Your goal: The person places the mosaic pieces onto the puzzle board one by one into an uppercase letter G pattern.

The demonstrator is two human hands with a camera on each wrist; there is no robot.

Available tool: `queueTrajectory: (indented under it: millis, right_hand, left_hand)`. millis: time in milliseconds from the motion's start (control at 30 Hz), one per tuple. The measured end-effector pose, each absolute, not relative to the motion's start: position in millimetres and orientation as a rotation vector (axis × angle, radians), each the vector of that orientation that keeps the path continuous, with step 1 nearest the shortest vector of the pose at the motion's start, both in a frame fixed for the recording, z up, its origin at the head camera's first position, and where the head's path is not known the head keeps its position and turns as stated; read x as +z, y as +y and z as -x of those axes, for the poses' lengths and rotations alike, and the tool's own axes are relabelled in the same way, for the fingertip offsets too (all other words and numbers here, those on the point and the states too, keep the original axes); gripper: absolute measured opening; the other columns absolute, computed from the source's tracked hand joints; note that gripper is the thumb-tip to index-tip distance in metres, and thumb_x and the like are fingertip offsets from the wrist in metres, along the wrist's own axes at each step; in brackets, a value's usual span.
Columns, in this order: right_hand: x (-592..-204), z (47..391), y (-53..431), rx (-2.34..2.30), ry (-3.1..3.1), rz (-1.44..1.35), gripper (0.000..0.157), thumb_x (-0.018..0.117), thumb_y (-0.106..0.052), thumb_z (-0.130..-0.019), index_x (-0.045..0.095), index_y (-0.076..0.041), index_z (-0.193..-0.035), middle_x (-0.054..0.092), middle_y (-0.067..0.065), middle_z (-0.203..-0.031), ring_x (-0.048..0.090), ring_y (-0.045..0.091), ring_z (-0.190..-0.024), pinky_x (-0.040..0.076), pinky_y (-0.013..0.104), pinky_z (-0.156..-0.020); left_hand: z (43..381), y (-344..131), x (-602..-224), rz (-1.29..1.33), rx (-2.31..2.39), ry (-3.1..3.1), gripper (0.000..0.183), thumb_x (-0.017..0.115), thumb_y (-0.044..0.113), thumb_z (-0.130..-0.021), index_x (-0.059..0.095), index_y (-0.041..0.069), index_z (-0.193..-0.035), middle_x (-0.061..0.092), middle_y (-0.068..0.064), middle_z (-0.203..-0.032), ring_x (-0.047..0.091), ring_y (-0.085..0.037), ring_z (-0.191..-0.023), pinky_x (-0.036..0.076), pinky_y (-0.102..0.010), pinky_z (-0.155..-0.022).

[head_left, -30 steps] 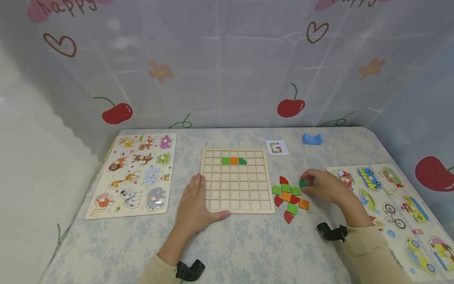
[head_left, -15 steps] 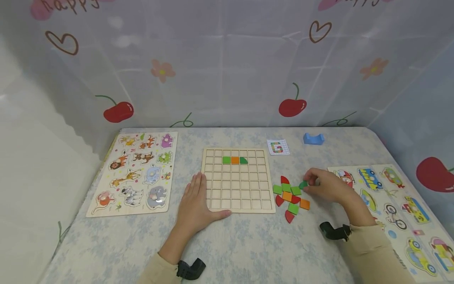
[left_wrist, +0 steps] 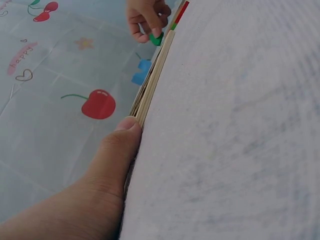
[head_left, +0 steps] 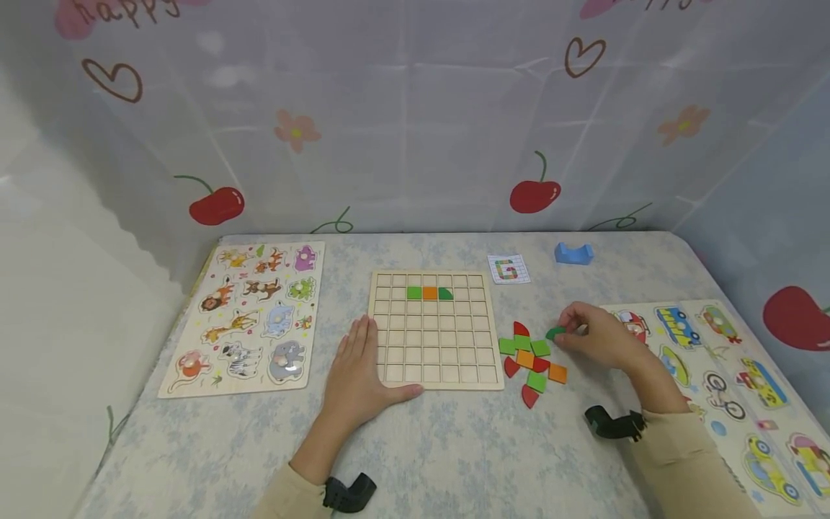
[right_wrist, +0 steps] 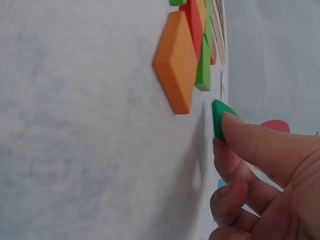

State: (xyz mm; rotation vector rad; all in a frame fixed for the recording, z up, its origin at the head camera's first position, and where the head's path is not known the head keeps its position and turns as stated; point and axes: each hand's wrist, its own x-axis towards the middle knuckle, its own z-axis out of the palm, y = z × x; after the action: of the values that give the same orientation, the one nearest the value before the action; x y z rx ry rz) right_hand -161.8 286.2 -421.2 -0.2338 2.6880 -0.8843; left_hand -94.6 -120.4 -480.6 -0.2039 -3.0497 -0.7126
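Observation:
A wooden grid board (head_left: 431, 337) lies mid-table. In one of its upper rows sit a light green square (head_left: 414, 293), an orange square (head_left: 430, 293) and a dark green quarter-circle piece (head_left: 445, 294). My left hand (head_left: 355, 375) rests with straight fingers along the board's left edge, its thumb at the near edge. Between thumb and fingertips my right hand (head_left: 599, 337) pinches another dark green piece (right_wrist: 218, 119), its outline partly covered. That hand is just right of a loose cluster of red, green and orange pieces, including an orange square (right_wrist: 176, 62) and a red quarter-circle (head_left: 529, 396).
A small card (head_left: 509, 269) with a coloured G pattern lies behind the cluster, and a blue notched block (head_left: 573, 254) stands farther right. An animal puzzle board (head_left: 243, 321) lies at the left, a vehicle puzzle board (head_left: 726, 389) at the right beneath my right forearm.
My right hand keeps the dark green piece pinched, and the piece tilts and turns a little between its fingertips. My left hand and the board stay put.

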Motion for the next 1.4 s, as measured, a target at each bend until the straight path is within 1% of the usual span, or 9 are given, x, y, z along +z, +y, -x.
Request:
queueTrajectory:
  millis: [133,233,333,533,700,933,1100,1233,1400]
  right_hand:
    - [-418.3,166.4,279.5,-0.924,2.699,0.213,0.021,0.066,-0.015,-0.094,0.059,-0.009,-0.113,0.061,0.012,-0.105,0.052,0.022,-0.078,0.046,0.029,-0.066]
    - [-416.7,172.7,266.6,-0.944,2.706,0.2,0.023,0.067,-0.017,-0.094,0.059,-0.009,-0.115,0.062,0.012,-0.107,0.052,0.023,-0.079,0.047,0.029,-0.067]
    - [-416.7,181.2,248.9,-0.981,2.709,0.219,0.023,0.066,-0.016,-0.095,0.059,-0.009,-0.115,0.062,0.013,-0.105,0.052,0.023,-0.078,0.048,0.029,-0.066]
    - [-416.9,199.3,204.5,-1.082,2.685,0.317,0.02,0.065,-0.014,-0.096,0.059,-0.009,-0.114,0.061,0.013,-0.105,0.051,0.023,-0.073,0.049,0.029,-0.061]
    - [-416.3,211.0,160.9,-1.132,2.628,0.433,0.019,0.063,-0.014,-0.097,0.059,-0.01,-0.115,0.062,0.012,-0.107,0.053,0.023,-0.077,0.046,0.031,-0.064]
    - [-425.5,223.9,107.5,-1.128,2.581,0.455,0.017,0.063,-0.018,-0.098,0.06,-0.014,-0.114,0.063,0.008,-0.105,0.055,0.022,-0.08,0.046,0.031,-0.067]
    - [-429.6,229.7,79.1,-1.137,2.604,0.481,0.016,0.063,-0.018,-0.098,0.061,-0.014,-0.113,0.064,0.007,-0.103,0.056,0.021,-0.081,0.047,0.031,-0.07]
    - [-430.4,230.8,62.6,-1.126,2.623,0.497,0.014,0.064,-0.019,-0.098,0.062,-0.016,-0.111,0.064,0.004,-0.101,0.058,0.02,-0.081,0.049,0.031,-0.069]
    - [-431.7,230.6,49.7,-1.062,2.66,0.521,0.014,0.064,-0.02,-0.098,0.063,-0.017,-0.112,0.064,0.002,-0.098,0.057,0.018,-0.076,0.048,0.031,-0.068]
  left_hand:
    - [95.6,-120.3,-480.5,0.212,-0.706,-3.045,0.142,0.062,0.091,-0.06,0.008,0.004,-0.159,0.007,-0.012,-0.168,0.005,-0.025,-0.156,0.011,-0.044,-0.128]
    - [95.8,-120.6,-479.8,0.209,-0.702,-3.046,0.142,0.062,0.091,-0.06,0.008,0.004,-0.159,0.007,-0.012,-0.168,0.005,-0.025,-0.156,0.011,-0.043,-0.128]
    - [95.8,-120.6,-478.6,0.206,-0.706,-3.047,0.142,0.063,0.09,-0.06,0.008,0.004,-0.159,0.007,-0.012,-0.168,0.005,-0.025,-0.156,0.011,-0.043,-0.128]
    - [96.2,-120.4,-477.8,0.208,-0.716,-3.046,0.142,0.064,0.09,-0.06,0.008,0.004,-0.159,0.007,-0.012,-0.168,0.005,-0.025,-0.156,0.01,-0.043,-0.128]
    - [96.0,-121.0,-479.0,0.21,-0.704,-3.044,0.142,0.063,0.091,-0.061,0.008,0.004,-0.159,0.007,-0.012,-0.168,0.005,-0.025,-0.156,0.01,-0.043,-0.128]
    - [94.6,-121.5,-481.2,0.214,-0.69,-3.054,0.142,0.059,0.093,-0.061,0.008,0.004,-0.159,0.007,-0.012,-0.168,0.006,-0.026,-0.156,0.011,-0.043,-0.128]
    - [93.5,-121.2,-480.1,0.211,-0.701,-3.051,0.142,0.061,0.091,-0.061,0.008,0.003,-0.159,0.007,-0.013,-0.168,0.006,-0.026,-0.156,0.011,-0.044,-0.128]
    - [93.5,-121.6,-480.5,0.212,-0.69,-3.047,0.142,0.06,0.092,-0.061,0.009,0.003,-0.159,0.008,-0.013,-0.168,0.007,-0.026,-0.156,0.011,-0.043,-0.128]
    - [94.1,-122.1,-481.2,0.221,-0.686,-3.036,0.142,0.059,0.093,-0.061,0.01,0.003,-0.159,0.009,-0.013,-0.168,0.007,-0.026,-0.156,0.011,-0.043,-0.128]
